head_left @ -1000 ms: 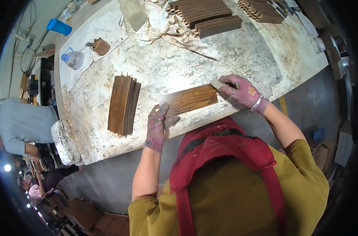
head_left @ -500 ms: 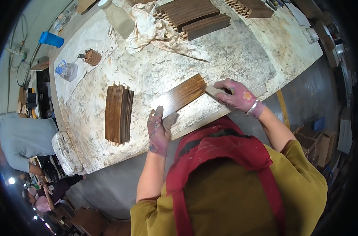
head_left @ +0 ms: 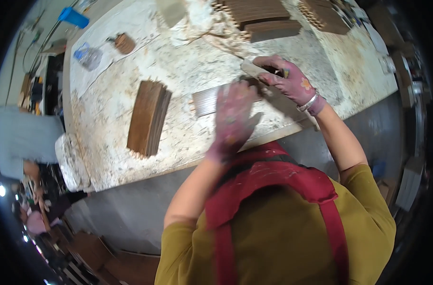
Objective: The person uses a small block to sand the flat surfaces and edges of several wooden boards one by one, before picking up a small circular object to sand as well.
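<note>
A brown wooden board [head_left: 205, 101] with small pegs at its left end lies on the table, its surface shiny with glare. My gloved left hand [head_left: 233, 118] is over the middle of the board and hides part of it. Motion smears its fingers, so I cannot make out whether they grip the board. Beyond the board's right end, my gloved right hand [head_left: 292, 83] is closed on a pale flat block [head_left: 254, 69], raised above the tabletop. To the left stands a stack of similar brown boards [head_left: 147, 118] with pegged ends.
Larger stacks of pegged boards [head_left: 269, 16] lie at the far side beside a stained cloth [head_left: 211, 28] and a cloudy jar [head_left: 171, 12]. A clear jug [head_left: 88, 57], a brown pot [head_left: 124, 43] and a blue cup [head_left: 74, 17] are far left. A person in grey [head_left: 26, 142] stands beyond the left edge.
My left hand has moved right, from the board's near left end to over its middle. My right hand has lifted the pale block up and away from the board. The view has shifted.
</note>
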Demonstrator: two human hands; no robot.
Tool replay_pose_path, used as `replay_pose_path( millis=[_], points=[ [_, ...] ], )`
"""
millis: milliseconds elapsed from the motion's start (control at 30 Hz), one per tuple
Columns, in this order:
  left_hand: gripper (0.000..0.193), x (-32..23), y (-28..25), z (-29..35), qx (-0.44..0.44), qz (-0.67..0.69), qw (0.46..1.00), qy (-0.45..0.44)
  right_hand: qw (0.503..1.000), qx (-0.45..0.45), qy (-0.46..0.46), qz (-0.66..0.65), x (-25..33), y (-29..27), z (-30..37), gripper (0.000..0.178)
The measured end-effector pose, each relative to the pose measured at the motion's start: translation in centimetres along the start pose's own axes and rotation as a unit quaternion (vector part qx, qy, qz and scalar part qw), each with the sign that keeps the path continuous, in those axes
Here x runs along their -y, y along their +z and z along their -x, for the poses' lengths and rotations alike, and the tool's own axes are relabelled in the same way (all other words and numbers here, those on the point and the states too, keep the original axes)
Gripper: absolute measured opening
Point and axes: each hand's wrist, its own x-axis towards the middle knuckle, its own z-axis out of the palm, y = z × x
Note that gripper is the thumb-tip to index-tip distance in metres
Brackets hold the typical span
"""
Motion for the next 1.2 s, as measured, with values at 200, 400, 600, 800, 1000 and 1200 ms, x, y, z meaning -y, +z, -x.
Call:
replay_pose_path(
  millis=[200,400,600,800,1000,1200],
  points=[
    [0.060,0.9,6.0,1.0,0.099,0.327,0.933,-0.111,0.926,0.176,-0.231,0.242,3.9,8.0,-5.2,0.030],
    [0.064,0.4,6.9,1.8,0.021,0.107,0.989,-0.099,0.827,0.305,-0.248,0.402,3.8,11.2,-7.7,0.037],
    [0.062,0.9,5.8,0.5,0.039,0.038,0.996,-0.070,0.834,0.213,-0.197,0.469,2.4,10.4,-11.0,0.035],
    [0.062,0.8,9.2,1.8,-0.029,0.057,0.992,-0.108,0.855,0.203,-0.271,0.393,2.6,11.5,-8.5,0.030],
    [0.065,3.0,3.4,0.0,0.025,-0.038,0.999,-0.019,0.975,0.039,-0.128,0.177,0.4,6.5,-7.6,0.037],
    [0.069,5.3,-1.5,-0.3,0.120,-0.024,0.991,-0.052,0.999,-0.042,-0.014,-0.005,-2.1,2.1,-1.7,0.040]
  ],
)
